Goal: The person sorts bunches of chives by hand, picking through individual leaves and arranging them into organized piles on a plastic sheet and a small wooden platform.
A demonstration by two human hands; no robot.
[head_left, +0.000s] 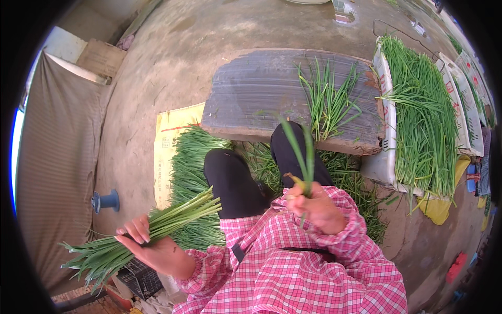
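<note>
My left hand [159,252] is closed round a thick bunch of green chives [183,215]. Their pale stem ends point up and right, the leafy tips down and left. In front of my lap, my right hand [321,210] pinches a few loose chive leaves [307,159], blurred by motion, with a yellowed piece [297,180] at the fingers. Past my knees, a small heap of chives [328,102] lies at the right part of a low grey board [251,86]. On the ground beside my left leg is a large pile of chives [193,165].
To the right stands a white plastic crate [386,99] filled with chives [423,125], with more crates behind. A yellow sack [163,152] lies under the left pile. Loose chives [342,170] litter the ground below the board. A blue spool [107,201] sits near the cloth [63,157] at left.
</note>
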